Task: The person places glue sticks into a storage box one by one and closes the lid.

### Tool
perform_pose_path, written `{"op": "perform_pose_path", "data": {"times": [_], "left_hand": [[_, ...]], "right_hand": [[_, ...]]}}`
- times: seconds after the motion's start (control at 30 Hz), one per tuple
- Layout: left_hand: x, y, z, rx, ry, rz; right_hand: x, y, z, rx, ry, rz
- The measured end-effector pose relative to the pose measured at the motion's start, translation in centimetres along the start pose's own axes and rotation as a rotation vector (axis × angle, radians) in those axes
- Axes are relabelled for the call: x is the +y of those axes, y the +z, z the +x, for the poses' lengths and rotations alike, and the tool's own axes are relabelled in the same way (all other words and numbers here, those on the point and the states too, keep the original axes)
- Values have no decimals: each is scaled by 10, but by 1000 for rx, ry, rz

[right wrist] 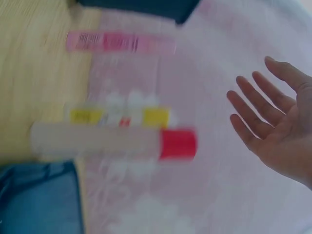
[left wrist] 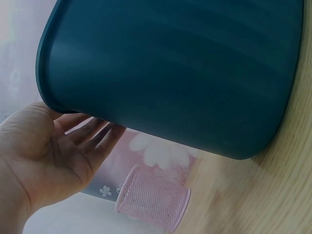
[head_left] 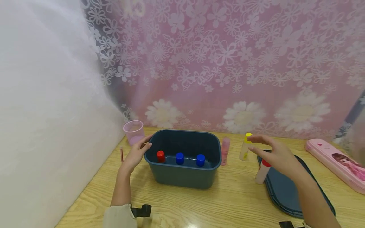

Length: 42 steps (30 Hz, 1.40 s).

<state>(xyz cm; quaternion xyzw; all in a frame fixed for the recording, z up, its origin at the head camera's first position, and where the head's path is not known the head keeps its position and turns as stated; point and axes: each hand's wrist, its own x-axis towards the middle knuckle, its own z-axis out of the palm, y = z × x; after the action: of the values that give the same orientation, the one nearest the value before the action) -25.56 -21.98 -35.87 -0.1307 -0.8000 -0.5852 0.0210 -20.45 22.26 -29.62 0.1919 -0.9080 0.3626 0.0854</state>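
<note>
A dark teal plastic bin (head_left: 182, 175) stands on the table, with one red cap (head_left: 161, 156) and two blue caps (head_left: 180, 158) showing inside. Whatever is under these caps is hard to make out. My left hand (head_left: 138, 154) holds the bin's left rim; in the left wrist view its fingers (left wrist: 100, 139) lie against the outer wall. Over at the right, my right hand (head_left: 278, 156) hovers with spread fingers, holding nothing. Near it stand a whitish tube with a red cap (head_left: 262, 172) and a clear tube with a yellow cap (head_left: 244, 148).
A pink tube (head_left: 225, 151) stands just right of the bin. The dark lid (head_left: 288, 190) lies beneath the right arm, beside a pink pencil case (head_left: 336, 163). A pink mesh cup (left wrist: 153, 199) and a pencil (head_left: 121, 154) are on the left. A floral curtain hangs behind.
</note>
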Motion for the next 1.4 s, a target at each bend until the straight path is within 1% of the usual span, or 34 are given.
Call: {"op": "perform_pose_path", "data": {"times": [0.07,0.17,0.23,0.33,0.5,0.57,0.7,0.87,1.03,1.2,1.4], "left_hand": [[1,0,-1,3,2,5],[2,0,-1,1,8,4],[2,0,-1,2,12,1],[3,0,-1,14,10,-1],[3,1,0,2,15,-11],[2,1,0,-5,14,-11],[1,-1,-1,7,5,0],[2,-1,2,6,19,7],[1,1,4,2,19,10],[1,2,1,-12,13,9],[1,2,-2,-1,12,19]], "right_hand": [[15,-6,-7,12,42,-9],[35,-13,-15,-3,70,4],[43,-16,-19,-17,69,21],[51,-17,-21,-47,38,40],[59,-16,-20,-92,-3,38],[62,-15,-20,-109,-6,39],[65,-16,-19,-130,-1,24],[66,-19,-17,-133,13,15],[68,-19,-20,-124,2,1],[72,-18,-23,-131,9,19],[74,-16,-23,-123,27,40]]}}
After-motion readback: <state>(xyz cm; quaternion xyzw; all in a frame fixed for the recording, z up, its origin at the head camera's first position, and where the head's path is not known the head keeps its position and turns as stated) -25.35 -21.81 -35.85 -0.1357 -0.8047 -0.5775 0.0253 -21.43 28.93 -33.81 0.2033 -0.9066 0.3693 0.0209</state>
